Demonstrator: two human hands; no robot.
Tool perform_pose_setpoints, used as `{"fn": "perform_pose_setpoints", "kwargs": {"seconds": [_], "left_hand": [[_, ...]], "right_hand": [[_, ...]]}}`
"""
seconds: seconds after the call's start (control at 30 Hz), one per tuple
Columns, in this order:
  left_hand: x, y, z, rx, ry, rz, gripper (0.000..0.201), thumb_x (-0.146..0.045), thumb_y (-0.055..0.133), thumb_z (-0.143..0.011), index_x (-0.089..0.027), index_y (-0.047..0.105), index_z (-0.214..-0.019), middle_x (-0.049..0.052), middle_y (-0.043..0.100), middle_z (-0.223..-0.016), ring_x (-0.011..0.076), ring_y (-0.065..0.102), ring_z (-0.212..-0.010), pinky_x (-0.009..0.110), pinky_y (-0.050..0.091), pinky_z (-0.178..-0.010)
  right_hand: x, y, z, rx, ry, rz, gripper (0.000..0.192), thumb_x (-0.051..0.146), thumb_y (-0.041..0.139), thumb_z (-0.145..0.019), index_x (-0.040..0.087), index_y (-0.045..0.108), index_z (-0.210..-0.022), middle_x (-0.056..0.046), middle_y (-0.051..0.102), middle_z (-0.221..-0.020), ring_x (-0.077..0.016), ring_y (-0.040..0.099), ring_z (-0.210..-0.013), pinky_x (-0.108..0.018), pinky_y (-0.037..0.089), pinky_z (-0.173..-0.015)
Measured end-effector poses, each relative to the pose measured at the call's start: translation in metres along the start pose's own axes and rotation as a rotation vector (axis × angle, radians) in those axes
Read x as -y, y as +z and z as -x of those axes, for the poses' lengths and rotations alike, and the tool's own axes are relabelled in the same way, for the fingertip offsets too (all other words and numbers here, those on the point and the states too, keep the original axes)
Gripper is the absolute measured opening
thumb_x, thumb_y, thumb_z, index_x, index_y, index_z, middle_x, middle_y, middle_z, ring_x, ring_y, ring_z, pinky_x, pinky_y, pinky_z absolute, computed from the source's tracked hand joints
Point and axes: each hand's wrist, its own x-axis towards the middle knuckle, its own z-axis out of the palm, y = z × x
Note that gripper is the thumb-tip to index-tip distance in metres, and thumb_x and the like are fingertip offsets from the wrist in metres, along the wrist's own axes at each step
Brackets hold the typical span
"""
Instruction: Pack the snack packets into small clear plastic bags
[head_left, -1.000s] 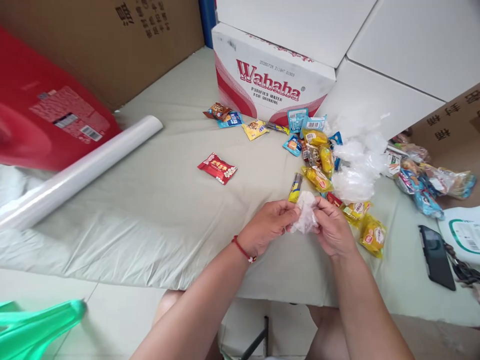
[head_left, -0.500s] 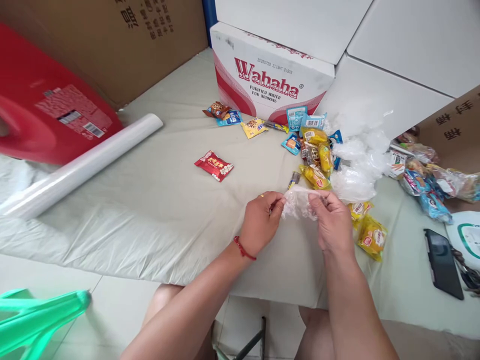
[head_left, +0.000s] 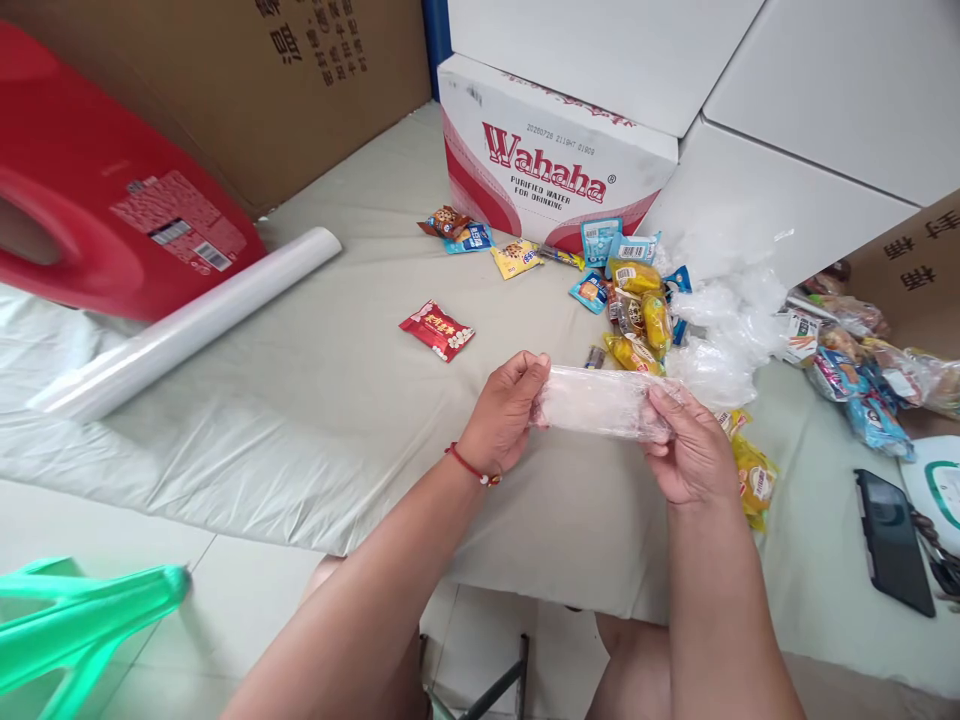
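Plastic bag now stretched wider, apparently flat.

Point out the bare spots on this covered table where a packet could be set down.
Widest free patch: between the film roll, the red snack packet and the left hand. A smaller one lies between the right hand and the phone. Crowded: the snack pile and crumpled bags.
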Motion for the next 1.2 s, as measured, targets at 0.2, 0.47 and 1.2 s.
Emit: {"fn": "perform_pose_setpoints", "kwargs": {"seconds": [0.2,0.47,1.2], "left_hand": [[-0.002,-0.003,-0.004,-0.177,-0.001,0.031,0.055,-0.058,0.08,-0.075,-0.021,0.039,-0.067,-0.01,0.033,-0.054,0.0038,0.025,-0.044,0.019,0.018,-0.038],[0.001,0.004,0.004,-0.141,-0.036,0.008,0.054,-0.063,0.075,-0.078,-0.021,0.043,-0.068,-0.009,0.037,-0.054,0.0038,0.027,-0.041,0.02,0.017,-0.037],[0.006,0.001,0.018,0.052,0.161,-0.263,0.042,-0.054,0.067,-0.087,-0.02,0.052,-0.068,-0.005,0.047,-0.058,0.0087,0.042,-0.053,0.022,0.033,-0.052]], "right_hand": [[-0.009,-0.007,-0.004,-0.26,-0.53,0.333,0.034,0.047,0.079,-0.081,0.021,0.066,-0.099,-0.001,0.063,-0.087,-0.0129,0.059,-0.068,-0.028,0.053,-0.063],[-0.024,0.02,0.02,0.319,-1.054,0.998,0.019,0.031,0.072,-0.091,0.029,0.071,-0.11,-0.006,0.069,-0.119,-0.0274,0.054,-0.121,-0.049,0.043,-0.107],[-0.029,0.02,0.009,-0.168,-0.425,0.152,0.028,0.042,0.08,-0.077,0.021,0.066,-0.089,0.004,0.056,-0.072,-0.01,0.046,-0.062,-0.022,0.037,-0.056]]}}
